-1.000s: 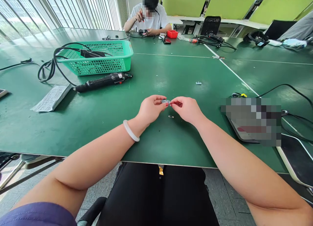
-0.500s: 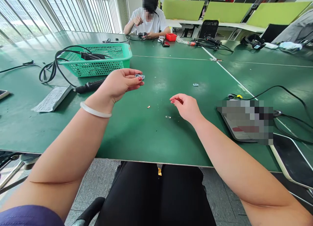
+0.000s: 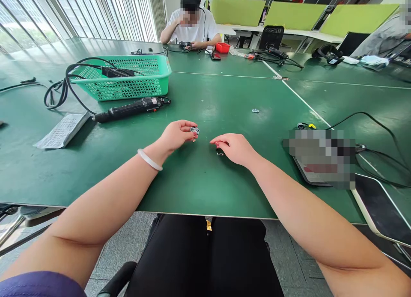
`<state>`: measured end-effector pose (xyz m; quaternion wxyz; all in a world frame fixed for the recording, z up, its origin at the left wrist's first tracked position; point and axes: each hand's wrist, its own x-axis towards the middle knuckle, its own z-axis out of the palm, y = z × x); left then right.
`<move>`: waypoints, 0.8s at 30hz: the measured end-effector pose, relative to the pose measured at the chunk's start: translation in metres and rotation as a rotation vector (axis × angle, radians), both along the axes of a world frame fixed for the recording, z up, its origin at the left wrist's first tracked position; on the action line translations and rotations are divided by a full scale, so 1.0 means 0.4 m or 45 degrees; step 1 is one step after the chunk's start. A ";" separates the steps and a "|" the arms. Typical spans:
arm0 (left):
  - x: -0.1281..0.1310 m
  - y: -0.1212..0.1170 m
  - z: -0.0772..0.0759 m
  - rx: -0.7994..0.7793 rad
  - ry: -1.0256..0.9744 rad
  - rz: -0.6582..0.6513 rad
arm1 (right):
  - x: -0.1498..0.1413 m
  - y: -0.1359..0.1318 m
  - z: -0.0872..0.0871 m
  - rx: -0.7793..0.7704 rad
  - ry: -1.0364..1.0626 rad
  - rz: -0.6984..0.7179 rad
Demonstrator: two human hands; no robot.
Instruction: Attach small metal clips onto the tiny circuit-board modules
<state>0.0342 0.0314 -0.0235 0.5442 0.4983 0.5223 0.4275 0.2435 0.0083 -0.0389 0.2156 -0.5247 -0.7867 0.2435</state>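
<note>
Between the thumb and fingers of my left hand [image 3: 178, 135] is a small flat silver-grey piece [image 3: 194, 130], patterned like a tiny circuit board. It is held just above the green table [image 3: 180, 185]. To its right, my right hand [image 3: 236, 148] hovers low with the index finger stretched out to the left and the thumb below it. No object shows in its fingers. A tiny pale rectangular piece [image 3: 220, 153] lies on the table just below the right thumb. Farther back lies another small silvery piece [image 3: 255, 111].
A black electric screwdriver [image 3: 128, 110] lies before a green basket [image 3: 128, 89] with cables. A folded paper [image 3: 62, 131] is at left. At right are a blurred dark flat object [image 3: 321, 160] and a phone [image 3: 383, 207]. A person [image 3: 192, 27] sits across the table.
My left hand has come down and nearer with the silver-grey piece, uncovering the screwdriver. My right hand has moved slightly left and down, over the pale rectangular piece.
</note>
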 end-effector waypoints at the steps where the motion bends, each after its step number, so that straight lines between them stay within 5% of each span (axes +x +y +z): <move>1: -0.001 0.002 -0.005 -0.005 0.006 0.012 | -0.008 0.002 0.003 0.012 0.000 -0.011; 7: -0.010 0.020 -0.020 0.046 -0.047 0.146 | -0.098 0.059 0.006 0.198 -0.262 0.195; 14: -0.021 0.028 -0.030 0.060 0.024 0.170 | -0.166 0.111 -0.019 0.103 -0.246 0.041; 20: -0.015 0.020 -0.024 0.016 0.051 0.085 | -0.124 0.101 -0.014 0.227 -0.330 0.144; 24: 0.003 -0.004 -0.014 -0.092 0.003 -0.185 | -0.057 0.068 0.036 0.200 0.065 -0.004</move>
